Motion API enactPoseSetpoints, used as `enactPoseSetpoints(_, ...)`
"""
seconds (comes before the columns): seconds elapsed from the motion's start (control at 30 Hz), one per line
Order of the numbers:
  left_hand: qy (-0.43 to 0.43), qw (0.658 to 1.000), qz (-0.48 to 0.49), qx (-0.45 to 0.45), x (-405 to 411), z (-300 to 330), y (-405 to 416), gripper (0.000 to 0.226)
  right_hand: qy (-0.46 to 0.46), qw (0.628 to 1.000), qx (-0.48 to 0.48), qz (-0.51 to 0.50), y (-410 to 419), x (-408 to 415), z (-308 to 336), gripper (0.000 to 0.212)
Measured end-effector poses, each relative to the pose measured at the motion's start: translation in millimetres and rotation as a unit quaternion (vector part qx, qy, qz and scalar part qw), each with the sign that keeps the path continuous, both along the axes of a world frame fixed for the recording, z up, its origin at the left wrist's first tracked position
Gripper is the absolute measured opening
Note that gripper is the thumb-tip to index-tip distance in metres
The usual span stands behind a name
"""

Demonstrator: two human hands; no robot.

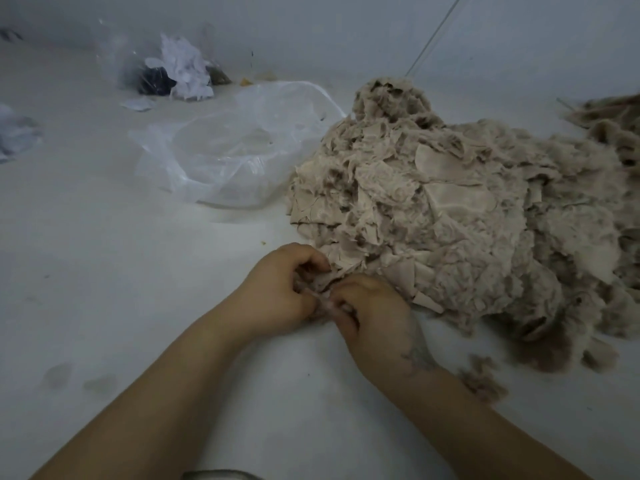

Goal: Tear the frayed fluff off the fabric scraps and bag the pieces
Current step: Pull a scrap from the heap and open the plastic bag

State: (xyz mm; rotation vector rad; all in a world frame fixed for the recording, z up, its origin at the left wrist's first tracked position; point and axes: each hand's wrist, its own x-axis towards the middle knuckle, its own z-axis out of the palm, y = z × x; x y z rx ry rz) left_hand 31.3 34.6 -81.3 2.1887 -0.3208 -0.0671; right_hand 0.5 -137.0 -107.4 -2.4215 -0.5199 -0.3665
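Observation:
A big heap of beige fluffy fabric scraps [450,220] covers the right half of the white surface. At its near left edge my left hand [277,289] and my right hand [374,317] meet, both with curled fingers pinching one small scrap [320,289] between them; most of that scrap is hidden by the fingers. An open clear plastic bag [235,150] lies flat beyond my hands, left of the heap. Loose tufts of fluff [481,379] lie by my right forearm.
Another clear bag [162,67] holding white and dark scraps stands at the back left against the wall. A bluish-white scrap bundle [14,133] sits at the far left edge. More brown fluff [613,116] lies at the right edge. The white surface [104,271] extends left of my arms.

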Motion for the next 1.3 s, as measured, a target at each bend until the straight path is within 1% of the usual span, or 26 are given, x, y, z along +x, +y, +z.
enactPoseSetpoints(0.07, -0.001, 0.999, -0.024, -0.022, -3.2, 6.5, 2.9, 0.034, -0.014, 0.997, 0.061, -0.052, -3.3, -1.0, 1.5, 0.015)
enactPoseSetpoints(0.17, 0.012, 0.997, -0.057, -0.044, -9.4, 12.9, -1.8, 0.035, -0.017, 0.983, 0.147, -0.106, -8.3, -3.6, 0.6, 0.015)
enactPoseSetpoints(0.2, 0.011, 0.997, -0.061, -0.047, -10.8, 12.9, -5.9, 0.029, -0.001, 0.979, 0.173, -0.110, -9.9, -3.5, 0.3, 0.013)
enactPoseSetpoints(0.23, 0.006, 0.997, -0.054, -0.056, -10.7, 12.3, -10.5, 0.019, 0.021, 0.974, 0.198, -0.107, -11.5, -3.0, 0.4, 0.012)
enactPoseSetpoints(0.27, 0.013, 0.995, -0.038, -0.089, -10.2, 12.1, -15.0, 0.010, 0.038, 0.969, 0.221, -0.105, -12.7, -2.5, 1.1, 0.016)
enactPoseSetpoints(0.33, 0.051, 0.981, 0.002, -0.186, -8.6, 11.9, -21.9, 0.016, 0.056, 0.958, 0.260, -0.105, -15.9, -1.2, 3.3, 0.021)
enactPoseSetpoints(0.4, 0.080, 0.964, 0.024, -0.253, -7.0, 14.0, -25.4, 0.023, 0.064, 0.951, 0.281, -0.109, -19.2, -1.5, 4.8, 0.027)
enactPoseSetpoints(0.5, 0.111, 0.937, 0.031, -0.330, -7.2, 12.6, -28.2, 0.029, 0.067, 0.952, 0.276, -0.117, -24.4, -0.2, 2.4, 0.029)
enactPoseSetpoints(0.6, 0.130, 0.910, 0.054, -0.391, -12.4, 5.2, -28.3, 0.026, 0.036, 0.963, 0.241, -0.115, -27.5, 0.5, 2.9, 0.024)
enactPoseSetpoints(0.67, 0.131, 0.902, 0.080, -0.403, -16.2, -1.1, -27.3, 0.027, 0.020, 0.972, 0.208, -0.104, -27.6, -0.9, 4.8, 0.016)
enactPoseSetpoints(0.77, 0.127, 0.889, 0.108, -0.426, -18.0, -7.2, -25.1, 0.026, 0.020, 0.981, 0.166, -0.097, -27.1, -1.9, 3.2, 0.024)
enactPoseSetpoints(0.87, 0.127, 0.875, 0.112, -0.454, -16.5, -8.9, -25.6, 0.024, 0.019, 0.986, 0.128, -0.107, -27.4, -2.1, 2.6, 0.024)
enactPoseSetpoints(0.97, 0.124, 0.875, 0.090, -0.460, -15.2, -12.3, -27.5, 0.016, 0.010, 0.987, 0.110, -0.113, -27.5, -3.4, 5.0, 0.025)
enactPoseSetpoints(1.03, 0.103, 0.894, 0.060, -0.432, -14.4, -14.5, -27.5, 0.006, 0.006, 0.986, 0.123, -0.109, -27.0, -3.5, 5.8, 0.027)
enactPoseSetpoints(1.07, 0.082, 0.909, 0.042, -0.407, -14.2, -14.7, -27.4, 0.005, 0.008, 0.985, 0.137, -0.108, -26.0, -3.7, 5.8, 0.028)
enactPoseSetpoints(1.1, 0.055, 0.922, 0.024, -0.382, -13.7, -15.2, -27.2, 0.013, 0.013, 0.982, 0.155, -0.109, -24.5, -4.0, 6.1, 0.025)
enactPoseSetpoints(1.17, -0.003, 0.942, -0.008, -0.336, -12.8, -14.8, -28.3, 0.030, 0.021, 0.976, 0.183, -0.112, -21.8, -4.9, 6.4, 0.014)
enactPoseSetpoints(1.2, -0.028, 0.949, -0.017, -0.313, -13.3, -14.6, -29.3, 0.034, 0.018, 0.976, 0.188, -0.112, -21.0, -5.4, 6.8, 0.012)
enactPoseSetpoints(1.23, -0.044, 0.955, -0.018, -0.294, -13.8, -15.4, -30.9, 0.034, 0.014, 0.976, 0.189, -0.109, -20.6, -5.7, 7.3, 0.013)
enactPoseSetpoints(1.3, -0.040, 0.957, 0.008, -0.287, -13.7, -15.5, -32.6, 0.018, 0.014, 0.976, 0.191, -0.101, -20.6, -5.6, 8.6, 0.017)
